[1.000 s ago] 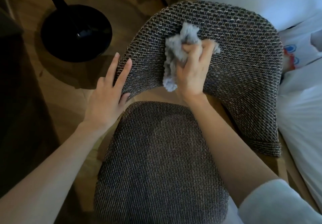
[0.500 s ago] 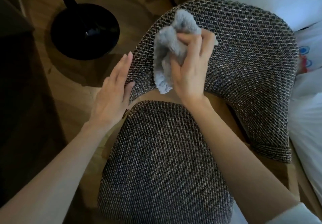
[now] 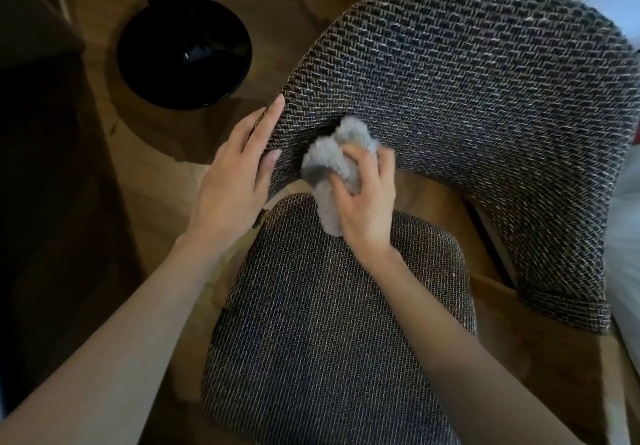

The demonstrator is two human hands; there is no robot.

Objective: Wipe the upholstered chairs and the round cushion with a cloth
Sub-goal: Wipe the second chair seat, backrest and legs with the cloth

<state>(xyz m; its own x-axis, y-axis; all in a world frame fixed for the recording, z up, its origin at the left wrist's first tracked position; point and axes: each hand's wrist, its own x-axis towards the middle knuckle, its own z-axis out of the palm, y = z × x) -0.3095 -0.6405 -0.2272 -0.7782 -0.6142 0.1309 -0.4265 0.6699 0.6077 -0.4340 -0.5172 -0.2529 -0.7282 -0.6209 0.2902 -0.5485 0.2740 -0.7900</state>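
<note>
The right hand [image 3: 367, 209] curls its fingers round a bunched, fluffy grey cloth [image 3: 332, 160], pressing it on the lower edge of the curved, dark woven-fabric chair backrest [image 3: 485, 91], near its left end, just above the rear edge of the matching upholstered seat [image 3: 339, 323]. The left hand [image 3: 232, 181] rests straight-fingered on the backrest's left end. The task seems at this chair's backrest; the seat likely remains, and no other chair or round cushion is in view.
</note>
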